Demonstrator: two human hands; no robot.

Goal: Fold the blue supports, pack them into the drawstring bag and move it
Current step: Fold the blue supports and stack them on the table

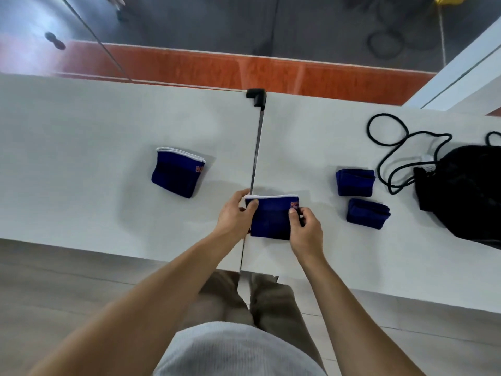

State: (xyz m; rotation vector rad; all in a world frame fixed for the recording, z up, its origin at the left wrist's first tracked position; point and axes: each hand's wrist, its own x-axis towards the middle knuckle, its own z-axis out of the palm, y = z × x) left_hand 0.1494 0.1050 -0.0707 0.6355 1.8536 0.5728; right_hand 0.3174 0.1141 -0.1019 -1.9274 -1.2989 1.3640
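An orange logo sits at the right edge of the blue support (272, 217) being handled, too blurred to read. The left hand (235, 214) pinches its left side, thumb on top; the right hand (306, 229) grips its right side near the logo. Both forearms reach forward over the white tabletop (81, 158). The knitted cloth has a white trim. A second unfolded support (177, 172) lies to the left; two folded supports (355, 182) (367, 213) lie right, near the black drawstring bag (466, 191) with its looping cord (390, 147).
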